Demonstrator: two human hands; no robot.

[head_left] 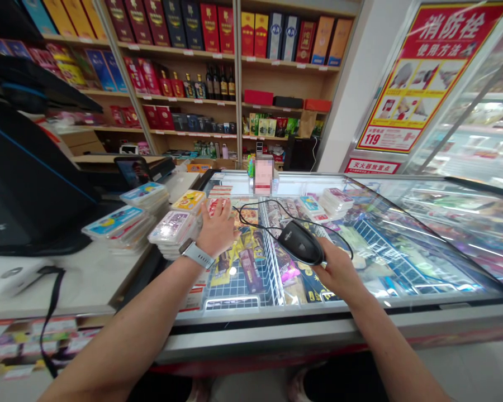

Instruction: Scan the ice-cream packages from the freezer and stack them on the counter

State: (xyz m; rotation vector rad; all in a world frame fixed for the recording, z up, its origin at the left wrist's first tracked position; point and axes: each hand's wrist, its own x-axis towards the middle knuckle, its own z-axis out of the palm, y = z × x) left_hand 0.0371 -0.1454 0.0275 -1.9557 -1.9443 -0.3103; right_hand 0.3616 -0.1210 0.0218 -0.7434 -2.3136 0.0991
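Observation:
My right hand (331, 265) is wrapped round a black handheld barcode scanner (300, 243), its cable (293, 218) looping over the glass. My left hand (218, 230), with a watch (196, 254) on its wrist, reaches over a red-labelled flat pack (218, 206). Its fingers are stretched out and apart at that pack; whether they press on it I cannot tell. Close by on the left are a stack of purple-labelled clear packs (176, 229) and a yellow-labelled pack (188, 201). A blue-labelled pack (312, 205) and a white stack (336, 203) lie beyond the scanner.
Below me is a glass-topped chest freezer (255, 321) with wire baskets of wrapped goods inside. Blue-labelled stacks (115, 226) stand on the left counter (104, 290) beside a black till screen (29, 151). Behind are shelves (218, 102) of boxes and bottles.

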